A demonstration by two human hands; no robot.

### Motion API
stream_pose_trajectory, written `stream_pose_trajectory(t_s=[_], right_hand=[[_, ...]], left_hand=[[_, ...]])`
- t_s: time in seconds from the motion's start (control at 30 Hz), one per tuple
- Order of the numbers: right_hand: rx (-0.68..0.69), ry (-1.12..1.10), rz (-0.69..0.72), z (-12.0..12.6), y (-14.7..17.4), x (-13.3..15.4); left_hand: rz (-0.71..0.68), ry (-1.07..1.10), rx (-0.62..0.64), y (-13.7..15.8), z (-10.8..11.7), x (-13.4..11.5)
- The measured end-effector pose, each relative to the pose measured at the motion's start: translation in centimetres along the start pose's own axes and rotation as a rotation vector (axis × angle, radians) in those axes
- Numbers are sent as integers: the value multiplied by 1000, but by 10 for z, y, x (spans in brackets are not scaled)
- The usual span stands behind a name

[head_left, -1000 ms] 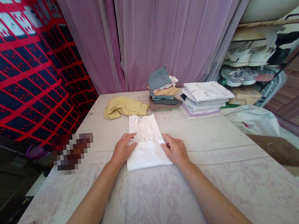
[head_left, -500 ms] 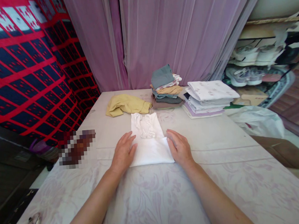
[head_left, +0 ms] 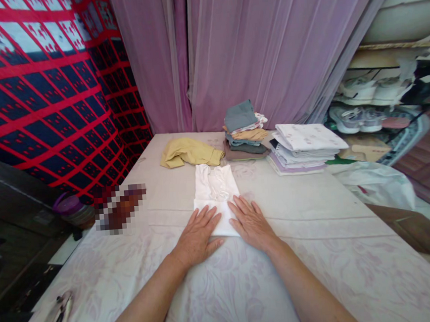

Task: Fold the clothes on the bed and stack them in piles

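Note:
A white garment (head_left: pixel 225 219), partly folded, lies in front of me on the table; its far end shows a gathered, lacy-looking trim. My left hand (head_left: pixel 197 234) rests flat on its near left part, fingers spread, with the thumb at the near edge. On the near right part my right hand (head_left: pixel 252 222) also lies flat with its fingers apart. Both palms cover the garment's near corners. Just beyond it is a loosely bunched yellow cloth (head_left: pixel 190 152).
Behind stands a stack of folded coloured clothes (head_left: pixel 246 141), with a pile of folded white cloths (head_left: pixel 306 144) to its right. Eyeglasses (head_left: pixel 56 320) lie at the near left on the patterned tablecloth (head_left: pixel 320 272). A shoe rack (head_left: pixel 373 94) is at the far right, a purple curtain (head_left: pixel 258 53) behind.
My hands have moved from the garment's two sides onto its near folded part and now lie flat. The view has shifted slightly; the stacks and yellow cloth stay in place.

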State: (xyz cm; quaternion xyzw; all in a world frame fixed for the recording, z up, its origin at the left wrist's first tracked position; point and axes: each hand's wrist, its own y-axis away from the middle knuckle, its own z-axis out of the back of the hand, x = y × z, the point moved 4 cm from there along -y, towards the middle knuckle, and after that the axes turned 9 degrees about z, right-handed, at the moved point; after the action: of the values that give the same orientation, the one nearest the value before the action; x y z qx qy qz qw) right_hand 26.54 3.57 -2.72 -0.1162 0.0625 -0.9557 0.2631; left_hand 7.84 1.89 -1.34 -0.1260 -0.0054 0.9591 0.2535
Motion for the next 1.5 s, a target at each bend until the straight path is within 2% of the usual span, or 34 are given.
stream_pose_trajectory(t_s=[0.07,0.13,0.23,0.37,0.47,0.53,0.63,0.77,0.87,1.1,1.3,1.5], right_hand=[[-101,0,-9,3,2,-3],[-218,2,-69,6,5,-10],[-344,3,-172,6,10,-23],[-436,-4,-146,6,13,-28],[-473,-9,-105,16,7,-19],[-435,-40,-71,24,-8,-8],[-264,-108,-17,32,-44,15],[6,-150,57,26,-90,40],[112,-140,140,18,-105,47],[143,-254,276,11,-113,39],[89,-289,204,15,-115,33],[95,-286,174,14,-115,34]], left_hand=[[111,-12,-63,2,3,9],[287,-33,-117,3,7,23],[458,-49,-119,5,11,41],[432,-12,-101,5,12,44],[411,15,-100,5,11,42],[410,28,-94,5,11,41],[412,40,-97,6,11,41],[397,45,-117,7,10,42],[383,44,-133,7,9,42],[380,64,-134,8,9,42],[385,72,-122,7,9,40],[419,108,-132,7,9,41]])
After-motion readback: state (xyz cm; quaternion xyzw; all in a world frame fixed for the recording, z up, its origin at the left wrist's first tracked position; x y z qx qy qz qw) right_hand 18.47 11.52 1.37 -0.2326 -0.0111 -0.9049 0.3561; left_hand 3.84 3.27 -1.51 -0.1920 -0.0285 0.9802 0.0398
